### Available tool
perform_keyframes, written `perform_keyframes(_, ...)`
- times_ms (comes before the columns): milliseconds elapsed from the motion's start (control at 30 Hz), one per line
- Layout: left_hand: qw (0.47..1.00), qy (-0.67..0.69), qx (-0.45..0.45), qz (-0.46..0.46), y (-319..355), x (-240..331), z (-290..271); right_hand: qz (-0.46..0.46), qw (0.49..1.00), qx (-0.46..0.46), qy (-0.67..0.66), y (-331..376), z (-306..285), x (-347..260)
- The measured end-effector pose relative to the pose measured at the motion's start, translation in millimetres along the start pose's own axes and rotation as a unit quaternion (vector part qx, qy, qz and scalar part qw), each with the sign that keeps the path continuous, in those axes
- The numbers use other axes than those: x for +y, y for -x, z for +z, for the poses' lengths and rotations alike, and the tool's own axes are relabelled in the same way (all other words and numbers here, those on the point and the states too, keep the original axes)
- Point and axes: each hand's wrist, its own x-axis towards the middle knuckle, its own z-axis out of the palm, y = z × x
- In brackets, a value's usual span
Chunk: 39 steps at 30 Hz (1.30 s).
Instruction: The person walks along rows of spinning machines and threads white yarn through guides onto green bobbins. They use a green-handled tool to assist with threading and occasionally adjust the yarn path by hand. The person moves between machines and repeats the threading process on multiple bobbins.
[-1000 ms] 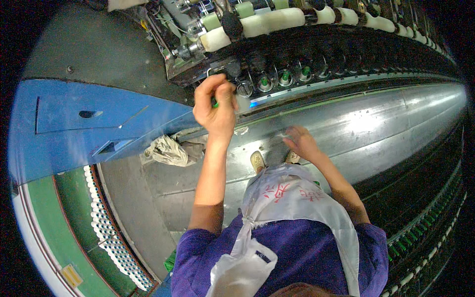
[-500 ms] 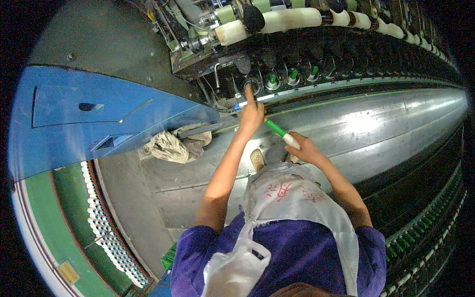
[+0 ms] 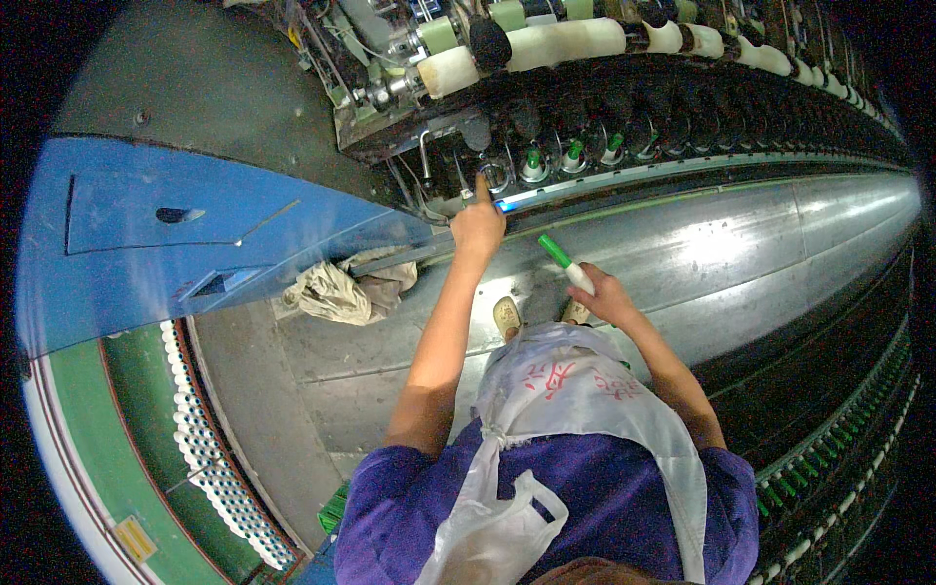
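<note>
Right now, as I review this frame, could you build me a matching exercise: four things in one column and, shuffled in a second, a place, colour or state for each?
Things
1. Left hand
2. Right hand
3. Cloth
4. Apron

Places, colours, states
A. Pale, with red marks
B. Index finger extended, at the left end of the spindle row
C. Crumpled, beside the blue panel
D. Its grip on the white end of a green-and-white bobbin

Right pairs: 1-B, 2-D, 3-C, 4-A
</note>
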Motion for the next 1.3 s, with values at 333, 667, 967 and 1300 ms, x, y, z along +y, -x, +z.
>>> perform_keyframes(333,0.883,0.464,-0.014,-0.064,1,6,17,0.010,0.988,-0.023,0.154,-52,-8,-26)
perform_keyframes(667,0.823,0.548,-0.103,-0.110,-8,-7,15,0.016,0.974,0.011,0.227,-98,30,-41)
perform_keyframes(967,0.864,0.488,-0.032,-0.121,-12,-2,22,0.018,0.995,0.007,0.097,-98,23,-24)
perform_keyframes(1300,0.652,0.730,0.028,-0.201,-15,17,42,-0.239,0.927,0.042,0.285,-56,-149,-151)
